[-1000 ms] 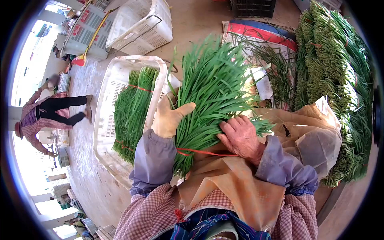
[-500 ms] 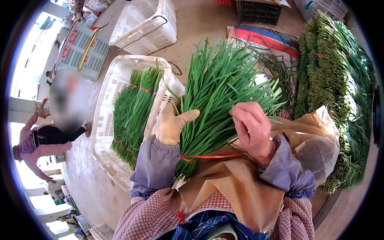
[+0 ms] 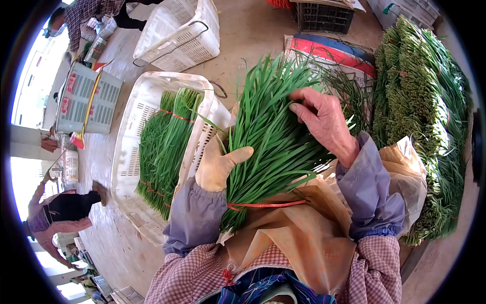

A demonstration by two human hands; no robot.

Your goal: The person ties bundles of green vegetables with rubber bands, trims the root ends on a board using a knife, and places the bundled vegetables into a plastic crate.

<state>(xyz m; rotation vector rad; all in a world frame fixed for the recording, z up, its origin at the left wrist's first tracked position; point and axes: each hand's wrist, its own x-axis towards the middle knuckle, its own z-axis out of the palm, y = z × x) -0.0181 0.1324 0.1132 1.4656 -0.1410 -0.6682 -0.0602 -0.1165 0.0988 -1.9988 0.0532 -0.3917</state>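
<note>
A loose bunch of garlic chives [image 3: 271,137] lies across my lap, leaf tips pointing away from me. My left hand [image 3: 215,167], in a pale glove, holds its left side; the thumb lies over the leaves and the other fingers are mostly hidden. Bare, my right hand [image 3: 321,119] is over the upper right leaves with thumb and forefinger pinched; what is between them is not clear. A red tie [image 3: 268,204] crosses the base of the bunch, its right end reaching over the brown apron [image 3: 288,228].
Left of me stands a white crate [image 3: 126,177] with tied chive bundles [image 3: 169,147]. Tall stacked chives [image 3: 415,116] are at my right. Beyond are another white crate [image 3: 177,43], a black crate [image 3: 324,17] and a printed sack [image 3: 334,53]. Co-workers move at far left.
My right hand has moved up and away from me along the leaves, and its wrist has turned. The left hand keeps its hold. A co-worker now shows at the upper left.
</note>
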